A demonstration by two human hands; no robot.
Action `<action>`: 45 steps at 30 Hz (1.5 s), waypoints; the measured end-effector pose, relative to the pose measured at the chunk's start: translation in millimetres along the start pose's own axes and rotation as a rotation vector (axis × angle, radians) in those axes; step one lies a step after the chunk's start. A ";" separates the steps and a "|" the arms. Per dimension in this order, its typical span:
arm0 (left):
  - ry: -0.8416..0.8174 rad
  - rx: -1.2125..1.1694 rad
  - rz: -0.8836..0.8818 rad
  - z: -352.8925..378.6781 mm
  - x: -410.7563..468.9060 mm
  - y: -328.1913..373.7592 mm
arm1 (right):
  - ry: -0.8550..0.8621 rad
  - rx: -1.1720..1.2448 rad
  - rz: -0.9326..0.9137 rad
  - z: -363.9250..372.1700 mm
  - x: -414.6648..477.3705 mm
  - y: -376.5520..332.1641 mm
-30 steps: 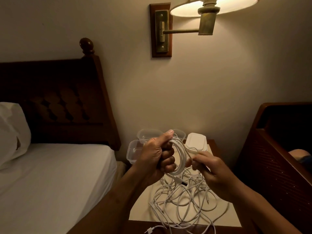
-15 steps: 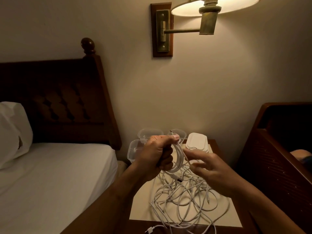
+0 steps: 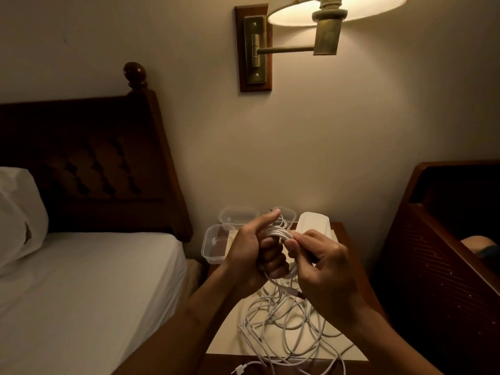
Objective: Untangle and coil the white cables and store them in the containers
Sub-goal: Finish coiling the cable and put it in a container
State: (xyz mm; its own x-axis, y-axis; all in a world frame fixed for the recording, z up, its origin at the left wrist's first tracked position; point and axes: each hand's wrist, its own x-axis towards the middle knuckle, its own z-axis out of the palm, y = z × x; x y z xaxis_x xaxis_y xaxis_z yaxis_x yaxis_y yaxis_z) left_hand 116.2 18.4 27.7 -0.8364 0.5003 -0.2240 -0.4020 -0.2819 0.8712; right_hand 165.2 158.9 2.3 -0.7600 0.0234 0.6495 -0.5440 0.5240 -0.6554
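A coil of white cable [image 3: 278, 232] is wound around the fingers of my left hand [image 3: 254, 247], which is closed on it above the nightstand. My right hand [image 3: 322, 269] pinches the same cable's strands just right of the coil. Below both hands a tangle of white cables [image 3: 286, 331] lies on the nightstand, and one plug end [image 3: 239, 370] hangs over the front edge. Clear plastic containers stand at the back: one at the left [image 3: 213, 243], one behind it [image 3: 238, 216], another partly hidden [image 3: 288, 213], and a lidded one [image 3: 313, 228].
The nightstand [image 3: 349, 350] has a pale top with a dark wooden rim. A bed with a white sheet [image 3: 81, 288] is on the left, a dark wooden headboard [image 3: 438, 266] on the right. A wall lamp [image 3: 327, 23] hangs overhead.
My right hand let go of the cable, opened, then came back up and pinched the strands beside the coil. My left hand kept its grip and rose slightly.
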 end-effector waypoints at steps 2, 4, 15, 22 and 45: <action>-0.065 -0.009 -0.027 -1.9 0.8 2.2 | -0.032 -0.057 -0.089 -6.9 5.6 0.6; -0.097 -0.005 -0.022 -1.3 1.2 2.2 | -0.046 -0.108 -0.162 -10.3 10.1 3.7; -0.091 0.137 0.186 7.9 3.3 -4.2 | -0.175 0.013 -0.005 -18.0 11.7 18.9; -0.023 0.053 0.150 -1.9 6.6 2.0 | -0.529 -0.015 0.166 -47.2 12.7 34.3; -0.103 0.007 0.037 5.8 2.1 4.8 | 0.220 0.969 0.669 -12.6 27.9 16.1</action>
State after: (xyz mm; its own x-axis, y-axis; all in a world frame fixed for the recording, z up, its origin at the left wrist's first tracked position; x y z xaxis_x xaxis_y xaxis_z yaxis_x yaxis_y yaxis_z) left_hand 114.6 22.8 34.0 -0.8079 0.5711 -0.1456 -0.3683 -0.2963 0.8812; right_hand 139.7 178.7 14.7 -0.9685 0.2416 0.0597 -0.1781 -0.5050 -0.8445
